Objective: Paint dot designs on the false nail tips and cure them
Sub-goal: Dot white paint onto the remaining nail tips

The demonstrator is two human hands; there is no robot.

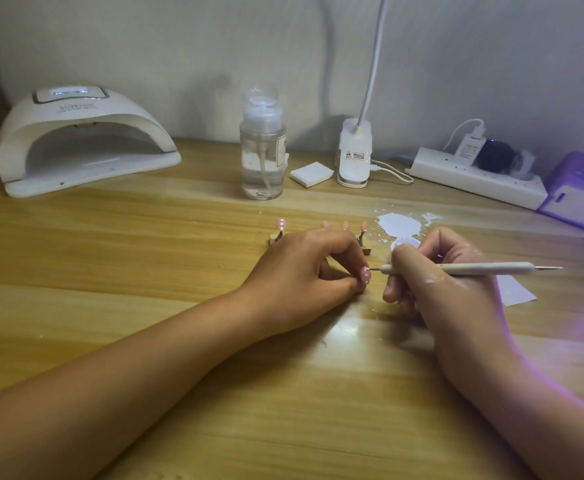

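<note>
My left hand (304,268) pinches a pink false nail tip (366,274) that carries small white dots. My right hand (432,282) grips a white dotting pen (474,268), its fine metal point touching that tip. Behind my left hand a small wooden stand (366,251) holds more pink tips on clips; the one at the left (281,224) shows white dots, another stands at the right (363,227). A patch of white paint (398,225) lies on the table beyond my right hand. The white curing lamp (82,140) sits at the back left, its display lit.
A clear pump bottle (262,147) stands at the back centre beside a white pad (311,174) and a desk lamp base (353,157). A power strip (474,178) and a purple box (581,192) are at the back right. White paper (515,289) lies under my right hand.
</note>
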